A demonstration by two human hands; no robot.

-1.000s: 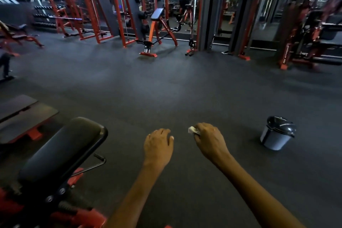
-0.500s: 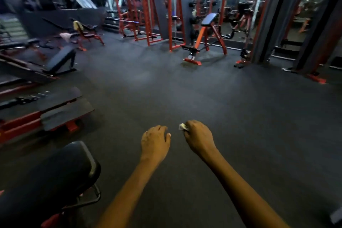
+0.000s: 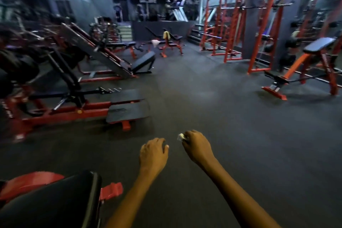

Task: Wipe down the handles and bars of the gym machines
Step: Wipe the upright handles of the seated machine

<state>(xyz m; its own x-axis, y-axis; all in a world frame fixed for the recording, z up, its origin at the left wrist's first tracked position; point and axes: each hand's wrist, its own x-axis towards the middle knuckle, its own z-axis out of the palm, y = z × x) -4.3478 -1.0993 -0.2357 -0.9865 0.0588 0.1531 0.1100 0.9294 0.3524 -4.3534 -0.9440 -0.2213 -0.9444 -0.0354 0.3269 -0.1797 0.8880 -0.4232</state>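
Note:
Both my arms reach forward over the dark gym floor. My right hand [image 3: 197,147] grips a small white wipe [image 3: 181,136], of which only a corner shows past the fingers. My left hand [image 3: 153,152] hangs beside it, fingers loosely curled and holding nothing. Neither hand touches a machine. A black padded seat [image 3: 55,201] on a red frame sits at the lower left, close to my left forearm. A red and black plate-loaded machine [image 3: 74,98] with a dark footplate [image 3: 129,111] stands on the left.
Red power racks [image 3: 238,29] line the right wall, with an orange incline bench [image 3: 312,65] in front of them. A leg press [image 3: 103,55] and several benches [image 3: 168,42] stand further back on the left. Open dark floor [image 3: 212,102] stretches ahead.
The view has swung left: the grey bin and the right-hand machines left the frame, and the left row of machines came in. Both hands keep the same pose, the wipe still in my right hand.

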